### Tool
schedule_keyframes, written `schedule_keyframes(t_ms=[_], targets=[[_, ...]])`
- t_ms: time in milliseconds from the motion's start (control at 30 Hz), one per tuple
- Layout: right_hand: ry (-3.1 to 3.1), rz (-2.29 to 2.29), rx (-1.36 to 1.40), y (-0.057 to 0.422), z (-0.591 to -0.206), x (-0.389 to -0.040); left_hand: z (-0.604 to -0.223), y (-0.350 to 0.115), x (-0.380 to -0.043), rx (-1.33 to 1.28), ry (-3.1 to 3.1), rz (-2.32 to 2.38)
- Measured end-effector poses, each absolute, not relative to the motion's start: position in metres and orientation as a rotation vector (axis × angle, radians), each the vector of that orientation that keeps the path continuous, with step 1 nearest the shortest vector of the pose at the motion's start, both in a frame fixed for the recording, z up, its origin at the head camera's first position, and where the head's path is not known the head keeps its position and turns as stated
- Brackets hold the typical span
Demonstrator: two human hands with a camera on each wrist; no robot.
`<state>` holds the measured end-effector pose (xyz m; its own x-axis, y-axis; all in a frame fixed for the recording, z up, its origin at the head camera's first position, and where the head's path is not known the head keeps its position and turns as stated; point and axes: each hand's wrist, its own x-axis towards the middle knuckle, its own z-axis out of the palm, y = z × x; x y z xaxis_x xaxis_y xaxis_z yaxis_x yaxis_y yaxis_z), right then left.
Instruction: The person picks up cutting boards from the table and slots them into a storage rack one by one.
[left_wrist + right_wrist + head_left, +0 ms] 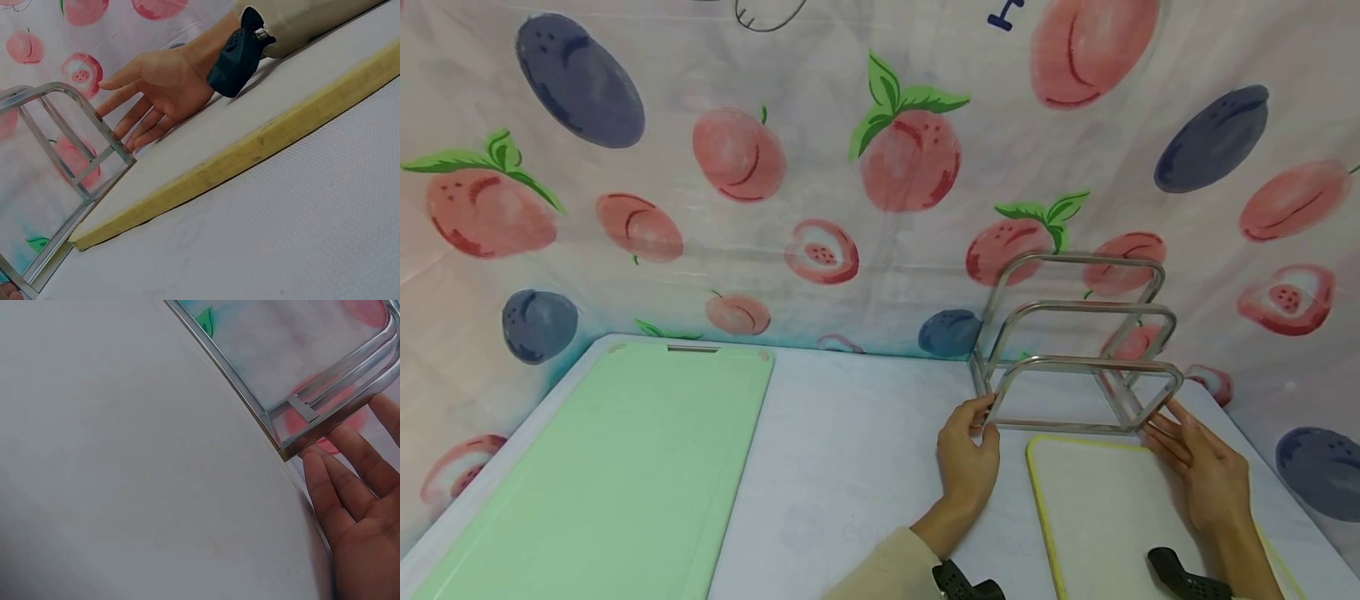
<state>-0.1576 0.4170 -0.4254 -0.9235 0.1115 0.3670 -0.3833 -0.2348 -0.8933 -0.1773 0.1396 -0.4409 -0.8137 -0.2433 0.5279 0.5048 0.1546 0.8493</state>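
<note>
A silver metal rack [1082,363] with three upright loops stands at the back right of the table. At its lower front left corner, my left hand [968,454] grips the frame with finger and thumb; only its fingertips [10,291] enter the left wrist view. My right hand [1213,475] touches the rack's right side with nearly straight, spread fingers, as the right wrist view also shows. Just in front of the rack lies a white board with a yellow edge [1097,492], flat under my right forearm. In the left wrist view the board's corner lies close to the rack's base.
A large light green board [625,450] with a slot handle lies flat on the left of the white table [842,467]. Behind the table hangs a fruit-print cloth [820,100], close to the rack's back. Dark straps sit on both wrists.
</note>
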Motion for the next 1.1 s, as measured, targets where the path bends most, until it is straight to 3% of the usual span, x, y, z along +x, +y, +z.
schedule_keyframes(t_ms=[600,1100], targets=[[-1.683,2.253,0.440,0.4170,-0.4270,-0.1578,-0.4410,0.1390,-0.1772,-0.223,-1.836,-1.756],[-1.767,2.163,0.350,0.4156,-0.4263,-0.1576,-0.4402,0.1386,-0.1766,-0.217,-1.834,-1.760]])
